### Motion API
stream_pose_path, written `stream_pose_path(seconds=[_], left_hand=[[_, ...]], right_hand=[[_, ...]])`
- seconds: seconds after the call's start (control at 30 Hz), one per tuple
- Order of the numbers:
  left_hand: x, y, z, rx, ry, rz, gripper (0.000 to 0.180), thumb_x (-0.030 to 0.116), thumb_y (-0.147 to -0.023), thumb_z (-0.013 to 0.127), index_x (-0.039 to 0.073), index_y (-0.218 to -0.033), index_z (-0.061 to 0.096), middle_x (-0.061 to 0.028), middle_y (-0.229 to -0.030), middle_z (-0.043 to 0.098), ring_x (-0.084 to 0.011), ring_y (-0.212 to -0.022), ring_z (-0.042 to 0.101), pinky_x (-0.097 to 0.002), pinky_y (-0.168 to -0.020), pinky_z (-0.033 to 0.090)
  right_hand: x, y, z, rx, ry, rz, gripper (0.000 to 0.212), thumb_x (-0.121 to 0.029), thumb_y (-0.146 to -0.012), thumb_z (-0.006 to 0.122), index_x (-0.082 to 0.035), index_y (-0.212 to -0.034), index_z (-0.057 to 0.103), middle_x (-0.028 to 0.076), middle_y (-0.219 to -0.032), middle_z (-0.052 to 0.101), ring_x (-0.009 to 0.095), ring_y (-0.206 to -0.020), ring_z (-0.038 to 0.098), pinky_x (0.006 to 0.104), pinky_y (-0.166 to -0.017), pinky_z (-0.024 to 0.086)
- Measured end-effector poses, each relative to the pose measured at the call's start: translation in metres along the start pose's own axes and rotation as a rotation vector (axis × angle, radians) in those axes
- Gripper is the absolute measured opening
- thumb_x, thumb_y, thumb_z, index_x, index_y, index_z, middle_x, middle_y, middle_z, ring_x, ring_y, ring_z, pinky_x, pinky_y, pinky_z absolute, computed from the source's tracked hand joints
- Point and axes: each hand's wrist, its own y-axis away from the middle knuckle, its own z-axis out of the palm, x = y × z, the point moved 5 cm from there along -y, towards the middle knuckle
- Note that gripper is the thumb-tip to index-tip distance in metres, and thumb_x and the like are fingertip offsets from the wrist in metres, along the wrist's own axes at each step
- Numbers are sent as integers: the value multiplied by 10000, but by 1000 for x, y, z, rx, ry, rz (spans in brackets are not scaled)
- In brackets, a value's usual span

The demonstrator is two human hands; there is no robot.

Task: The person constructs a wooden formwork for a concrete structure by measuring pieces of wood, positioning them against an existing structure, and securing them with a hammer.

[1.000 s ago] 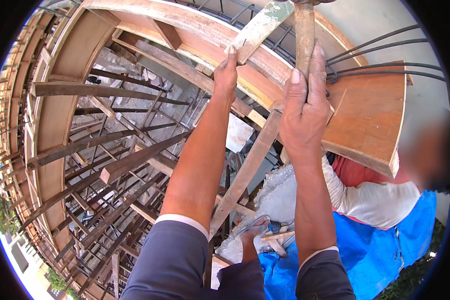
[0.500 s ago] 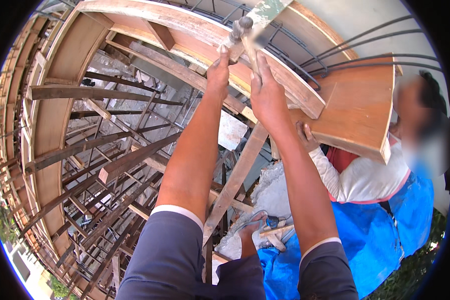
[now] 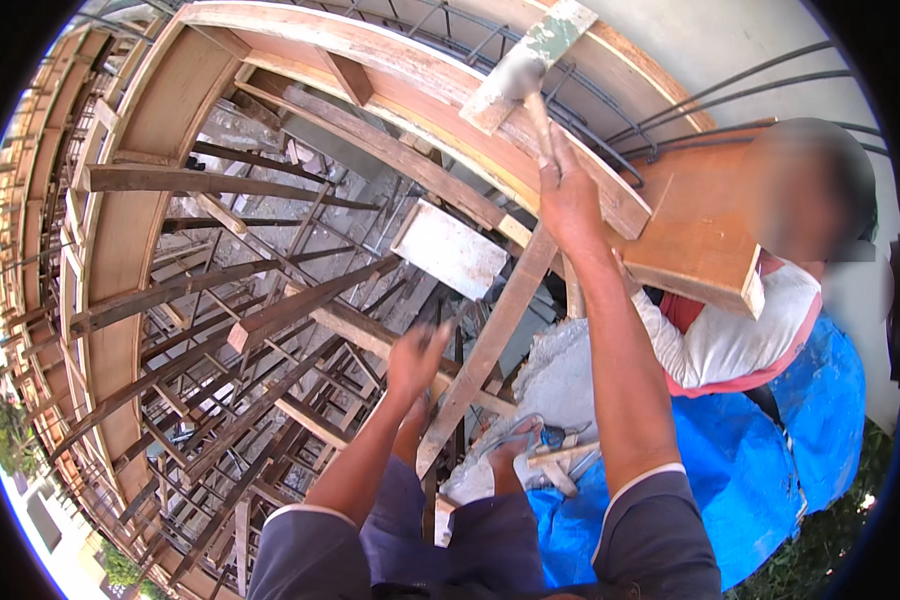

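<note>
My right hand point(image 3: 570, 205) is wrapped round the wooden handle of a hammer point(image 3: 540, 122). The hammer's head is blurred and lies over a short, green-stained board point(image 3: 560, 35) that crosses the top of the curved wooden formwork point(image 3: 410, 68). Lower down, my left hand point(image 3: 417, 362) hangs apart from the formwork, above the timber props. Motion smears its fingers, so I cannot make out whether it holds anything. A pale rectangular panel point(image 3: 450, 250) shows between my arms, beyond the left hand.
A co-worker in a white-sleeved shirt point(image 3: 710, 335) is at the right, beside a brown plywood box form point(image 3: 700, 220). Steel bars point(image 3: 730, 90) stick out above it. A blue tarp point(image 3: 730, 470) lies below. Dark timber props point(image 3: 310, 300) criss-cross at the left over a drop.
My left hand has come off the formwork and dropped down toward me. The right hand has shifted slightly right and down with the hammer, its head now over the green-stained board.
</note>
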Motion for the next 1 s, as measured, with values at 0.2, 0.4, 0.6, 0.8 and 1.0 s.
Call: stream_pose_path(seconds=[0.2,0.4,0.6,0.8,1.0], left_hand=[[-43,245,-50,-66,-229,-40,377,380,-868,741,71,-694,614,-140,-674,609,-351,-641,634,-459,-575,497],[-33,287,-51,30,-353,-36,334,311,-859,749,84,-664,603,-126,-682,640,-342,-618,645,-451,-568,514],[-36,283,-33,-34,-347,-78,356,337,-888,692,51,-689,623,-182,-733,673,-399,-669,664,-504,-634,532],[-49,298,-32,14,-412,-227,390,398,-895,656,18,-827,713,-209,-837,700,-412,-800,688,-512,-751,535],[-40,318,-13,75,-427,-222,412,393,-896,649,-11,-855,715,-243,-879,709,-431,-832,693,-508,-769,537]], right_hand=[[-36,28,-10,540,-50,-728,592,-148,-1021,512,-200,-1576,311,321,-1148,659,389,-967,712,468,-780,548],[-40,8,9,31,61,-108,588,-211,-1016,503,-188,-1571,308,327,-1186,634,468,-1053,638,492,-901,497],[2,-17,16,-17,136,-31,618,-262,-995,492,-242,-1576,283,343,-1082,654,477,-1014,649,535,-904,491],[63,163,1,-180,10,-178,611,-215,-966,525,-171,-1538,314,352,-1078,640,505,-997,636,554,-857,494],[268,405,-48,-446,160,201,520,-183,-910,581,-121,-1415,476,267,-1044,687,475,-950,663,530,-796,526]])
